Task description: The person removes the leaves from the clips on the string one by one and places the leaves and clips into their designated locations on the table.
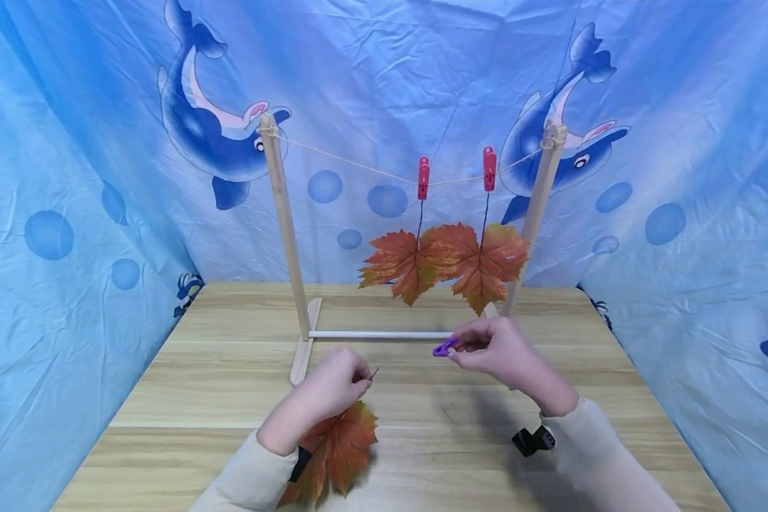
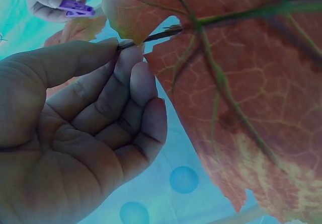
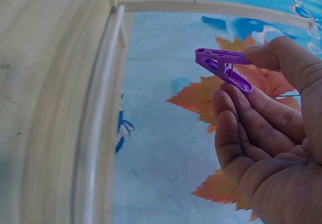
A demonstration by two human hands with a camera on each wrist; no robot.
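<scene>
My left hand pinches the dark stem of an orange artificial maple leaf between thumb and forefinger. The leaf hangs below that hand, over the tabletop, and its veined face fills much of the left wrist view. To the right, my right hand holds a purple clothespin by its handle ends, between thumb and fingers. Behind the hands, two similar leaves hang by their stems from red clothespins on a thin string. The two hanging leaves overlap.
Wooden posts at left and right carry the string, and a white rod joins their feet low down. The stand is on a wood-grain table. A blue dolphin-print cloth surrounds the back and sides.
</scene>
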